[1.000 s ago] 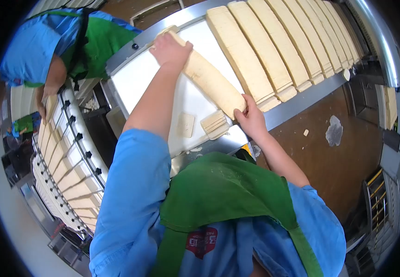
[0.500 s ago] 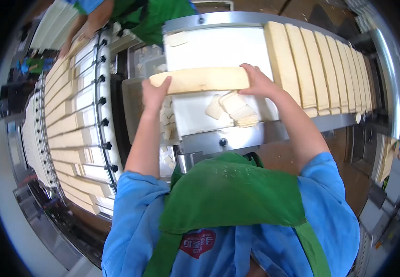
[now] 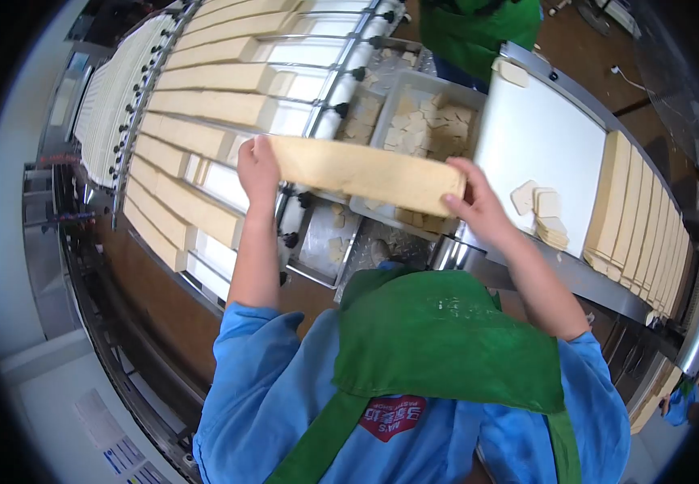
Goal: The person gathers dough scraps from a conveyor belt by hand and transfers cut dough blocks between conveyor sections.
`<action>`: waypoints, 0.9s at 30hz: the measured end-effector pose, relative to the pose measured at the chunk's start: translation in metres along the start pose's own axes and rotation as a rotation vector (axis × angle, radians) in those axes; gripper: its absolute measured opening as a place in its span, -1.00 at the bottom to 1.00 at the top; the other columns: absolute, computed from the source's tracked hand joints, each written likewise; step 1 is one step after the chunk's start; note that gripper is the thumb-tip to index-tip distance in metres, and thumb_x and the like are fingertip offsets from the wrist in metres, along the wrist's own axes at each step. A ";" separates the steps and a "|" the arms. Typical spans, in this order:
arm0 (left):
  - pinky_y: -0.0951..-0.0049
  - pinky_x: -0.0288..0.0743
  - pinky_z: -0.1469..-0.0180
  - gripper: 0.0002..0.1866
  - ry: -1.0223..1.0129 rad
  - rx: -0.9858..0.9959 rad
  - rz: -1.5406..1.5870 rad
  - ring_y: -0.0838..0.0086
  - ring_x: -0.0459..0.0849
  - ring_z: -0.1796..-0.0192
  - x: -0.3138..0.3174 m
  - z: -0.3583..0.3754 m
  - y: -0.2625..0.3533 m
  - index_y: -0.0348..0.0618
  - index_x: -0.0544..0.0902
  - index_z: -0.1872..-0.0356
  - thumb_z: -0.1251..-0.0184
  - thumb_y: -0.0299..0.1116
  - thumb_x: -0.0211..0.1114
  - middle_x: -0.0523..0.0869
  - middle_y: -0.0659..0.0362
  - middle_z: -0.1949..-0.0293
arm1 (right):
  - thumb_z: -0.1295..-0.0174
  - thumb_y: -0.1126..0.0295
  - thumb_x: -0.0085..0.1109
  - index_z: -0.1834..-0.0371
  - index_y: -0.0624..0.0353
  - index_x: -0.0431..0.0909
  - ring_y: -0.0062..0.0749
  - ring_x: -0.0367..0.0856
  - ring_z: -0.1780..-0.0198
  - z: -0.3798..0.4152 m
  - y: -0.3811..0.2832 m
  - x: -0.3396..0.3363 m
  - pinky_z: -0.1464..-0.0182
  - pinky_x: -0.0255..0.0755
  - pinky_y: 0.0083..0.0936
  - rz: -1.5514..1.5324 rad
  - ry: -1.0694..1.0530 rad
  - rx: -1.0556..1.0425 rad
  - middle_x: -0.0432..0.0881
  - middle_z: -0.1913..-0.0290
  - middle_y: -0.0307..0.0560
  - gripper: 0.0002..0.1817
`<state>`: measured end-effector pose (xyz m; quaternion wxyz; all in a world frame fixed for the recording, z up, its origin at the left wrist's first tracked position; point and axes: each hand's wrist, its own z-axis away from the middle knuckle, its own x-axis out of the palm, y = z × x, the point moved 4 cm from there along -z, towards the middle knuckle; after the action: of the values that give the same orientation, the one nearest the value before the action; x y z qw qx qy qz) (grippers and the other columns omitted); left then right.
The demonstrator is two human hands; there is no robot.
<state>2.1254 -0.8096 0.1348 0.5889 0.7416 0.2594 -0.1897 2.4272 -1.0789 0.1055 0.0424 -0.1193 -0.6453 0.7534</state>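
Observation:
A long pale loaf (image 3: 366,172) is held level in the air, one end in each hand. My left hand (image 3: 258,171) grips its left end, near the lanes of a slotted conveyor (image 3: 313,56). Around the right end close the fingers and thumb of my right hand (image 3: 475,202). Similar long loaves (image 3: 204,78) lie side by side in the conveyor lanes, divided by thin metal bars. To the right of my right hand, loose square slices (image 3: 549,214) lie on a white work surface (image 3: 547,133).
More loaves (image 3: 617,194) stand in a row at the right end of the white surface. Below the held loaf, a grey bin (image 3: 378,129) holds many loose slices, and a metal tray (image 3: 305,242) sits nearby. Another person's green apron (image 3: 479,36) shows at the top.
The loaf has travelled left, off the white surface to over the bin and the conveyor's edge, still in both hands. My view has turned left with it.

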 end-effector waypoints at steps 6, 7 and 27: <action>0.26 0.48 0.05 -0.57 -0.001 -0.114 -0.181 0.12 0.66 0.18 -0.085 -0.040 -0.136 -0.42 0.63 0.26 -0.43 -0.16 0.02 0.69 -0.15 0.28 | -0.25 0.51 0.19 -0.35 0.10 0.23 -0.26 0.35 -0.21 0.012 -0.031 0.143 -0.27 0.26 -0.41 0.138 -0.140 -0.190 0.31 -0.14 0.00 -0.41; 0.19 0.48 0.07 -0.57 -0.034 -0.116 -0.252 0.00 0.65 0.18 -0.089 -0.046 -0.143 -0.41 0.62 0.29 -0.42 -0.16 0.01 0.68 -0.19 0.28 | -0.27 0.50 0.16 -0.36 0.10 0.21 -0.23 0.35 -0.23 0.011 -0.030 0.159 -0.29 0.25 -0.40 0.034 -0.179 -0.099 0.30 -0.17 0.01 -0.42; 0.19 0.54 -0.06 -0.63 -0.326 0.249 -0.818 0.07 0.64 0.00 -0.134 -0.200 -0.208 -0.26 0.64 0.16 -0.02 -0.29 0.46 0.64 -0.07 0.06 | -0.24 0.53 0.13 -0.33 0.15 0.21 -0.38 0.47 -0.09 -0.054 -0.036 0.271 -0.14 0.39 -0.47 0.009 -0.011 0.034 0.43 -0.09 0.00 -0.43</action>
<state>1.8879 -0.6015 0.0991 0.4050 0.6039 0.4101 -0.5505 2.1743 -0.9621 0.0996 0.0377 -0.1173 -0.6322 0.7650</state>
